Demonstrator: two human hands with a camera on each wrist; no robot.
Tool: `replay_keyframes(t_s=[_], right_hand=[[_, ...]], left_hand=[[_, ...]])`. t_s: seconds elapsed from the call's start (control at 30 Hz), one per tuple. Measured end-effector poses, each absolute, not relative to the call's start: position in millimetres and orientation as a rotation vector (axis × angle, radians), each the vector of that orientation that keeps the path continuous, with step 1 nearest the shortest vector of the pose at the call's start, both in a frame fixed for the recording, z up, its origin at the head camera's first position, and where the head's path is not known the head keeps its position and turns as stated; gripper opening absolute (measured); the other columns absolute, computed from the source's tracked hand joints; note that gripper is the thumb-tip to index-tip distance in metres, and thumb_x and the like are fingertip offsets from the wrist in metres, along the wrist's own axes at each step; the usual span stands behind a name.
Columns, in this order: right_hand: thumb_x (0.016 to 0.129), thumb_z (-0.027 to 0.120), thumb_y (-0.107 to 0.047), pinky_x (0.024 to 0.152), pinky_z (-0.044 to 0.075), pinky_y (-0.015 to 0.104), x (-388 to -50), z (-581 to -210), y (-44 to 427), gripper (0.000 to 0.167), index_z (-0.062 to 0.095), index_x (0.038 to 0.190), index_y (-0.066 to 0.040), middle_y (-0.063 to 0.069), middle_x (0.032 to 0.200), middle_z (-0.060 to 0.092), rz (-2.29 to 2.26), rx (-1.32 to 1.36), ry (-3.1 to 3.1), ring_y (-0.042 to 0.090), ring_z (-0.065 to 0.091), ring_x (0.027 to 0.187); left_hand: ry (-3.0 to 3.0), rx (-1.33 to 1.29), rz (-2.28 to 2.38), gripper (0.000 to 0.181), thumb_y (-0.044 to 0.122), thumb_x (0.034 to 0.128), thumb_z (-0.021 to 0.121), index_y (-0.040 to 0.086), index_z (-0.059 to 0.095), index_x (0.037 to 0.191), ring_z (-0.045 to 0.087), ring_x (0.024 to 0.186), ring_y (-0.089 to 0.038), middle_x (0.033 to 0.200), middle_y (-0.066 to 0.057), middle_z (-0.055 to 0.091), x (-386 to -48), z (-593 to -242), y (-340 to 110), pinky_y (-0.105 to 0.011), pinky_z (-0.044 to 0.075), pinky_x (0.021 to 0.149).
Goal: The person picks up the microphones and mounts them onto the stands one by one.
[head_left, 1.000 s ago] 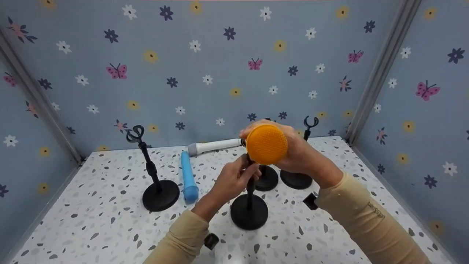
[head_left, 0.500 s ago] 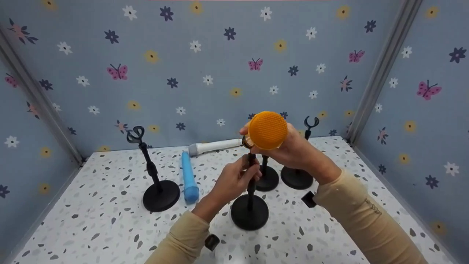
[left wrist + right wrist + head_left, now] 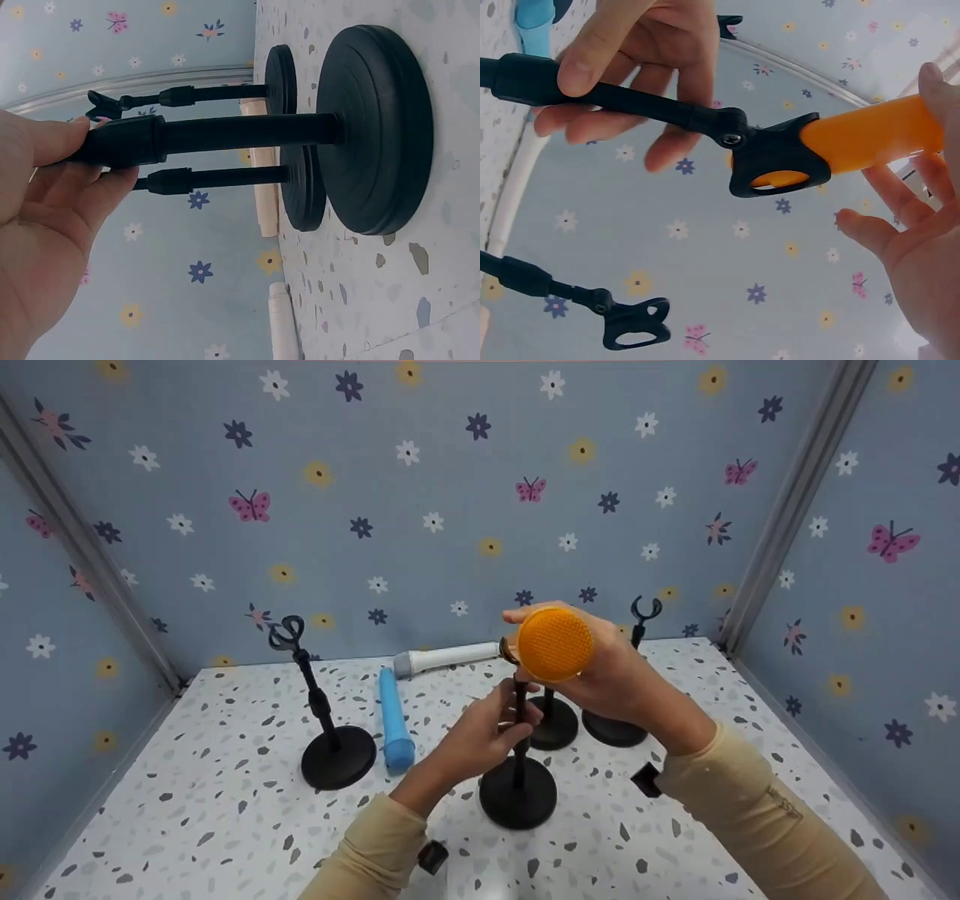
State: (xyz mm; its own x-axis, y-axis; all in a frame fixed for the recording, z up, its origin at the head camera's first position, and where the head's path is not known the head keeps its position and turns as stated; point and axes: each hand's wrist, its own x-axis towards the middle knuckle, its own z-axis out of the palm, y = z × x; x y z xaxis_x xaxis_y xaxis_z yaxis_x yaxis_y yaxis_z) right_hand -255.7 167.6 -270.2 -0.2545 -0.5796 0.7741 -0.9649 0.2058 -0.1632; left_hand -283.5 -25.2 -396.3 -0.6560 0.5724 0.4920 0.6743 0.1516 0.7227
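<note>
One stand (image 3: 517,802) is nearest, upright on the tabletop (image 3: 225,802): the left grip (image 3: 480,735) pinches its stem (image 3: 247,133) between thumb and fingers, presumably to steady it, while the right grip (image 3: 622,671) holds the orange microphone (image 3: 556,645) by the handle (image 3: 877,133), whose end sits inside the stand's clip (image 3: 780,150) (its black loop seems shaped to hug something round). Beyond, the blue microphone (image 3: 394,720) lies flat, likely because nothing props it, the left stand (image 3: 319,704) rises on a broad base (image 3: 341,765) that should resist tipping, and farther back the white microphone (image 3: 454,658) lies near the flowered wall (image 3: 450,457).
</note>
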Motion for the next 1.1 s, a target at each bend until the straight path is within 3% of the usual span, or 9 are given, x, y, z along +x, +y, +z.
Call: replay_keyframes(t_s=[0.23, 0.4, 0.47, 0.73, 1.1], right_hand=[[0.087, 0.078, 0.001, 0.096, 0.053, 0.033, -242.9, -272.1, 163.9, 0.049, 0.058, 0.132, 0.002, 0.012, 0.13, 0.066, 0.86, 1.342, -1.914, 0.026, 0.068, 0.111], [0.086, 0.078, 0.004, 0.099, 0.052, 0.036, -241.0, -276.4, 161.5, 0.049, 0.059, 0.131, 0.001, 0.01, 0.129, 0.067, 0.909, 1.286, -1.931, 0.025, 0.065, 0.118], [0.085, 0.079, 0.006, 0.1, 0.051, 0.036, -240.8, -277.6, 160.7, 0.051, 0.059, 0.131, 0.0, 0.009, 0.129, 0.067, 0.924, 1.264, -1.933, 0.024, 0.065, 0.118], [0.086, 0.08, -0.001, 0.098, 0.053, 0.036, -249.3, -284.7, 155.9, 0.05, 0.057, 0.13, 0.001, 0.007, 0.127, 0.068, 0.991, 1.216, -1.926, 0.02, 0.067, 0.112], [0.088, 0.081, -0.008, 0.101, 0.051, 0.038, -272.6, -306.6, 154.5, 0.05, 0.056, 0.13, -0.001, 0.007, 0.127, 0.068, 0.981, 1.177, -1.921, 0.022, 0.067, 0.114]], left_hand=[[-2.351, -1.209, -1.449, 0.032, 0.0, 0.1005, 0.06, 0.004, 0.045, 0.128, 0.07, 0.097, -0.017, 0.103, -0.008, 0.071, -282.3, -396.1, -22.8, -0.028, 0.057, 0.084], [-2.374, -1.188, -1.467, 0.055, 0.002, 0.1009, 0.061, 0.006, 0.035, 0.149, 0.069, 0.096, -0.017, 0.101, -0.007, 0.07, -283.1, -396.9, -23.7, -0.028, 0.057, 0.085], [-2.374, -1.187, -1.474, 0.057, 0.003, 0.1014, 0.06, 0.007, 0.033, 0.151, 0.069, 0.096, -0.017, 0.102, -0.006, 0.07, -283.2, -396.8, -24.0, -0.028, 0.057, 0.086], [-2.349, -1.189, -1.474, 0.033, 0.002, 0.1001, 0.062, 0.004, 0.045, 0.128, 0.07, 0.097, -0.018, 0.101, -0.008, 0.072, -284.2, -396.9, -24.3, -0.029, 0.057, 0.086], [-2.329, -1.237, -1.399, 0.03, 0.002, 0.1001, 0.062, 0.006, 0.044, 0.123, 0.07, 0.094, -0.017, 0.101, -0.009, 0.07, -282.6, -397.4, -23.7, -0.025, 0.057, 0.081]])
